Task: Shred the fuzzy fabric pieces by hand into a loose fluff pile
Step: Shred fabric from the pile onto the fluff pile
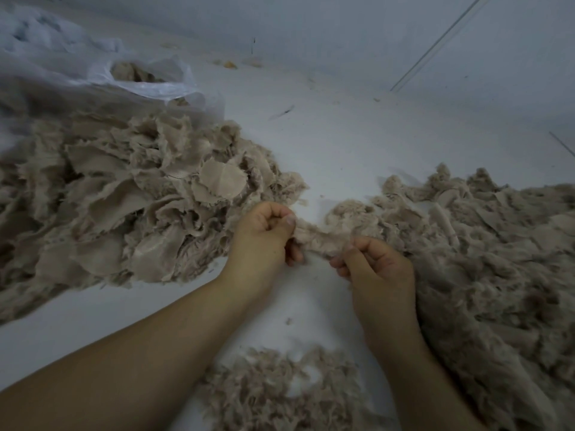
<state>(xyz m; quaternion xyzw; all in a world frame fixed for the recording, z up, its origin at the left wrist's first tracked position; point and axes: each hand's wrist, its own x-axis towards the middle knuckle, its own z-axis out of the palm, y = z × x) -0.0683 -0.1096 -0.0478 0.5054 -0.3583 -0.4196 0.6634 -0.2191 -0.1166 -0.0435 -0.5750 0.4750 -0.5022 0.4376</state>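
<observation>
A beige fuzzy fabric piece (320,239) is stretched between my two hands above the white surface. My left hand (264,234) pinches its left end between thumb and curled fingers. My right hand (373,265) grips its right end. A heap of fabric pieces (124,200) with woven backing showing lies to the left. A second heap of fuzzy pieces (485,259) spreads to the right, touching my right hand. A loose fluff pile (280,390) lies near the bottom edge between my forearms.
A clear plastic bag (146,79) holding more beige material lies at the back left, beside white stuffing (40,35). The white surface (357,144) runs back to a pale wall (404,32). Small scraps dot the far surface.
</observation>
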